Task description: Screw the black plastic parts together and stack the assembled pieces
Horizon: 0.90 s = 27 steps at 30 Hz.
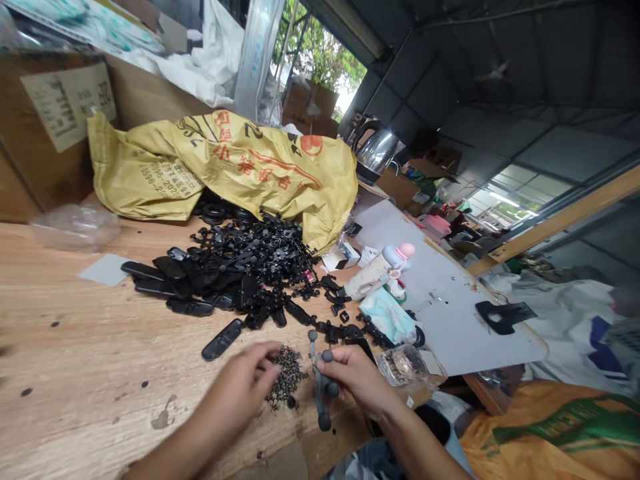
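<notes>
My left hand point(253, 375) reaches over the edge of a small pile of tiny dark screws point(287, 377) on the wooden table. Its fingers are bent, with thumb and fingertips a little apart; nothing shows between them, though motion blurs them slightly. In my right hand point(353, 373) are dark grey plastic arms with round knobs point(320, 393), gripped between thumb and fingers just right of the screws. How many pieces it holds I cannot tell, since they overlap. A flat black oblong plastic part point(223, 339) lies beyond my left hand.
A large heap of black plastic parts point(250, 260) spreads in front of a yellow woven sack point(270, 167). To the right are a bottle with a pink top point(370, 277), a light-blue cloth-like packet point(390, 315) and a clear plastic container point(403, 363). A cardboard box point(50, 133) stands at left.
</notes>
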Each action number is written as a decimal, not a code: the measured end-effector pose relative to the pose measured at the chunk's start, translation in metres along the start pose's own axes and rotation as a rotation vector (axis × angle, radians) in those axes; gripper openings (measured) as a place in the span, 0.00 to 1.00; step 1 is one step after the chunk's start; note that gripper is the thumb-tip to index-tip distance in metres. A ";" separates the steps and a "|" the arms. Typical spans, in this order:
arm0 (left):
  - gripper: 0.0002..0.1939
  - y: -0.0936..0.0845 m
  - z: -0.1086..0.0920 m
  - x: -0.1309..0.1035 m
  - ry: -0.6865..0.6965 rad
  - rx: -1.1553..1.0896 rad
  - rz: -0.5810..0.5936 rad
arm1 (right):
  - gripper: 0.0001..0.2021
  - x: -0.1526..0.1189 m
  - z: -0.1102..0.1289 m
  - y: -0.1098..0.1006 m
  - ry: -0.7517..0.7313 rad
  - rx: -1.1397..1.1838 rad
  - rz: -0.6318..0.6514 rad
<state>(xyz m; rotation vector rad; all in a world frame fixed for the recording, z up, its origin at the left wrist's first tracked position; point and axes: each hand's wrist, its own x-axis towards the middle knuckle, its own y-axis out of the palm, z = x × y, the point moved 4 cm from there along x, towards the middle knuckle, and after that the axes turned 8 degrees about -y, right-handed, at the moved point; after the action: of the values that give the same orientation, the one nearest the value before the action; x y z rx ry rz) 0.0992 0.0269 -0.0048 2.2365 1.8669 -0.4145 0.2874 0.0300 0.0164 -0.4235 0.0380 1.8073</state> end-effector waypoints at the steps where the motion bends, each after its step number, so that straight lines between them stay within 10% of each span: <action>1: 0.16 -0.018 -0.004 0.003 0.079 0.110 -0.132 | 0.20 0.000 0.000 -0.003 0.023 0.014 0.012; 4: 0.16 -0.056 -0.011 0.014 0.129 0.397 -0.318 | 0.20 0.000 0.000 -0.011 0.073 0.032 0.003; 8: 0.11 -0.067 -0.009 0.024 0.040 0.535 -0.275 | 0.20 0.002 0.003 -0.012 0.100 0.041 0.006; 14: 0.08 -0.038 -0.002 0.021 -0.003 0.318 -0.108 | 0.18 0.004 0.006 -0.017 0.167 0.102 0.059; 21: 0.14 -0.006 0.022 0.003 -0.445 -0.667 0.133 | 0.18 0.006 0.008 -0.023 0.171 0.133 0.070; 27: 0.09 0.010 0.019 -0.006 -0.531 -0.830 0.152 | 0.19 0.005 0.013 -0.019 0.174 0.187 0.077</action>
<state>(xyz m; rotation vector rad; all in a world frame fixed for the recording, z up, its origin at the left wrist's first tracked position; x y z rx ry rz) 0.1065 0.0136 -0.0214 1.4978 1.2493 -0.1346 0.3005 0.0433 0.0307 -0.4492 0.3455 1.8194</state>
